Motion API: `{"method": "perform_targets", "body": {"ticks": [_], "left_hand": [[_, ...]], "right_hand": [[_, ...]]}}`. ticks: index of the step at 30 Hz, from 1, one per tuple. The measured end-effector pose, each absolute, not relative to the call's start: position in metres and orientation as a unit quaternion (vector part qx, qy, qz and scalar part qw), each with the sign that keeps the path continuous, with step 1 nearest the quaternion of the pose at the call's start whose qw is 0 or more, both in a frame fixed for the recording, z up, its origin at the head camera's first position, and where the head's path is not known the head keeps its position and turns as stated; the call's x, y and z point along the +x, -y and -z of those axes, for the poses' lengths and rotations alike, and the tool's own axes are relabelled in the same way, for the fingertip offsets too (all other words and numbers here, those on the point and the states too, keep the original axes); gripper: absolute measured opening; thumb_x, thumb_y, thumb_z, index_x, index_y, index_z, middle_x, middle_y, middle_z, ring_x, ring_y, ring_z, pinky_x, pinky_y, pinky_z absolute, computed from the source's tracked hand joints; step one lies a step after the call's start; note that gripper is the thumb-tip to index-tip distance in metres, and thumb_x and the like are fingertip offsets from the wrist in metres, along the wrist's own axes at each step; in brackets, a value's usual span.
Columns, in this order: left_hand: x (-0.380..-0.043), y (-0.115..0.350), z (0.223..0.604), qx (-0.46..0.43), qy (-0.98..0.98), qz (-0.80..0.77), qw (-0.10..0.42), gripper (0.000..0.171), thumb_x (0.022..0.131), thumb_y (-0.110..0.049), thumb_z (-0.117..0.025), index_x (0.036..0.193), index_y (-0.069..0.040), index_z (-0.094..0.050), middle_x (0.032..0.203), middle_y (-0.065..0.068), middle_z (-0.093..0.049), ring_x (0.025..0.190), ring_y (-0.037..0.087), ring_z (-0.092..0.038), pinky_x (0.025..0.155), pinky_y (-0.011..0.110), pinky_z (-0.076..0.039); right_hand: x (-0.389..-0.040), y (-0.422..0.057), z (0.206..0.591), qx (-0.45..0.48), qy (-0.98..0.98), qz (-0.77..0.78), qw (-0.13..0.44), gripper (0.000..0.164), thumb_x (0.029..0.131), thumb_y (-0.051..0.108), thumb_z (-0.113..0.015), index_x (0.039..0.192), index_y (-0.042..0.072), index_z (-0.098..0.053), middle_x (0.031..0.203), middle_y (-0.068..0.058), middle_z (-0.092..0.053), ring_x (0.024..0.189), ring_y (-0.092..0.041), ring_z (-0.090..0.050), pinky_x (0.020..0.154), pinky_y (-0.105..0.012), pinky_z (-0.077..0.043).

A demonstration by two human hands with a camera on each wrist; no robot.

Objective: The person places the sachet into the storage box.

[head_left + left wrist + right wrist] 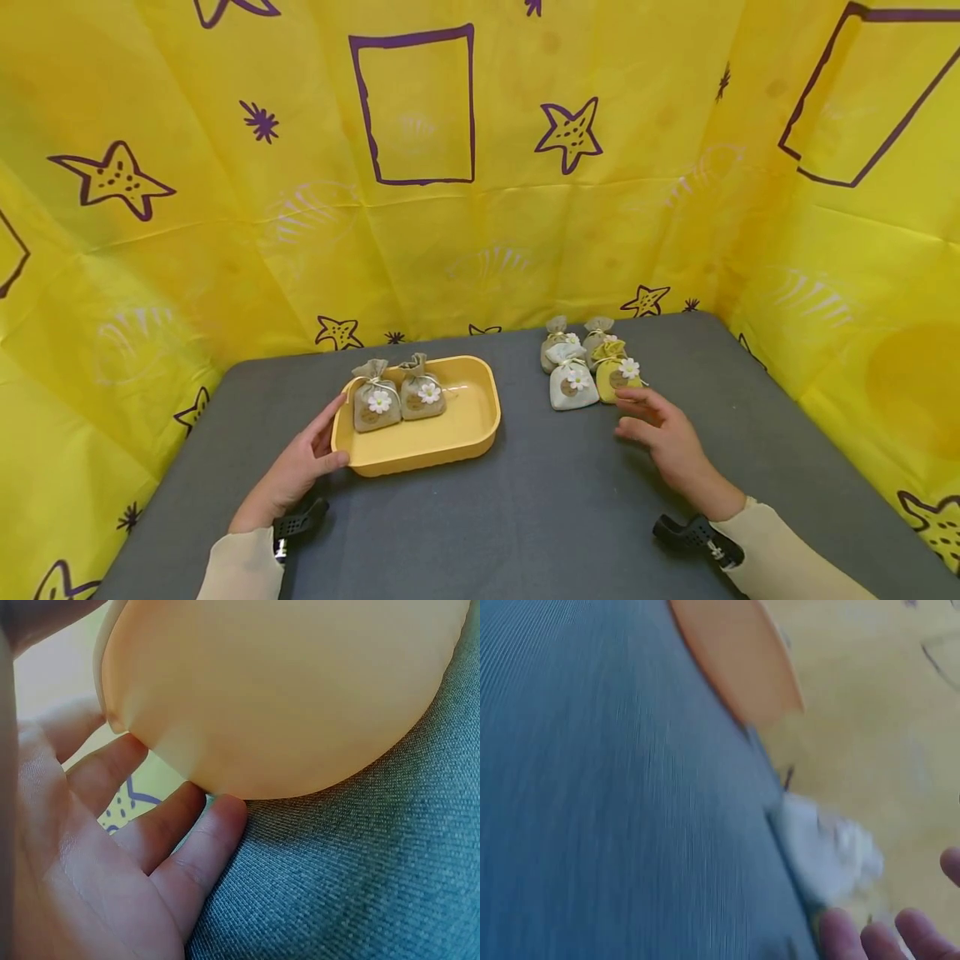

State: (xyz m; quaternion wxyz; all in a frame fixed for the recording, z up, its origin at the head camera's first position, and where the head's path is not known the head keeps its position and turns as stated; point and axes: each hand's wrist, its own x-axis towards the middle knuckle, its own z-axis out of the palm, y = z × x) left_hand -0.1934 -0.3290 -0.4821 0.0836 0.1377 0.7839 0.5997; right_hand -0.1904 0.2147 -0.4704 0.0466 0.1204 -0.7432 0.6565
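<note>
My left hand (pixel 303 458) holds the left end of a yellow rectangular tray (pixel 457 454), with fingers at its side and thumb at the front corner. In the left wrist view, the fingertips meet the outer wall of the tray (pixel 285 697). Inside the tray, at its left, stand two tan drawstring pouches (pixel 375 398) with white flowers. My right hand (pixel 671 442) is beside a yellow pouch (pixel 611 385), its fingertips right at the pouch's lower edge in the head view and its fingers loosely bent, gripping nothing. A white pouch (pixel 572 392) stands left of the yellow one.
Behind the white and yellow pouches stand two more tan pouches (pixel 553 340). A dark grey cloth covers the table (pixel 540 517). Yellow patterned fabric (pixel 420 250) hangs around its back and sides. Each wrist carries a black camera mount (pixel 693 533).
</note>
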Motion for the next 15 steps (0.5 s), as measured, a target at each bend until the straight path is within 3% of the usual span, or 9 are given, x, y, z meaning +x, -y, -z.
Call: {"method": "perform_targets", "body": {"ticks": [7,15], "left_hand": [[-0.196,0.33,0.487,0.155,-0.769,-0.614,0.084,0.087,0.096,-0.01,-0.067,0.162,-0.016,-0.011,0.165,0.014,-0.005,0.147,0.039,-0.015,0.101,0.022,-0.039],[-0.197,0.333,0.486,0.164,-0.765,-0.617,0.085,0.087,0.096,-0.007,-0.066,0.162,-0.015,-0.01,0.165,0.014,-0.004,0.147,0.039,-0.013,0.102,0.023,-0.038]], "right_hand": [[-0.184,-0.259,0.482,0.091,0.705,-0.703,0.025,0.038,0.101,0.004,-0.056,0.134,-0.013,-0.046,0.134,-0.013,-0.047,0.115,-0.017,-0.058,0.083,-0.035,-0.057],[-0.198,-0.274,0.488,0.085,0.68,-0.728,0.023,0.032,0.103,0.005,-0.053,0.135,0.003,-0.053,0.132,-0.003,-0.047,0.116,-0.014,-0.055,0.084,-0.033,-0.056]]}}
